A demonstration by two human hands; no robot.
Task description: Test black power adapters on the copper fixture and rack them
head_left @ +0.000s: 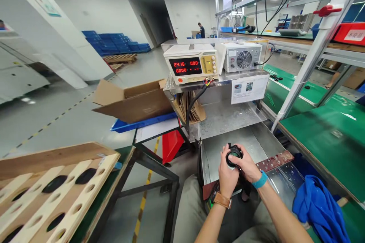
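Observation:
A round black device with a dark green centre is held up over my lap; its exact kind is not clear. My left hand wraps around its left side, and a brown watch strap shows on that wrist. From the right, my right hand grips the same device, its thumb lying across the top. A blue band circles the right wrist. Behind the hands runs a reddish-brown strip with rows of holes, lying across the metal tray. The device's underside is hidden by my fingers.
A power supply with red digits stands on the metal shelf ahead, beside a grey fan-cooled unit. An open cardboard box sits left. A wooden rack with holes is at lower left, a blue cloth at lower right.

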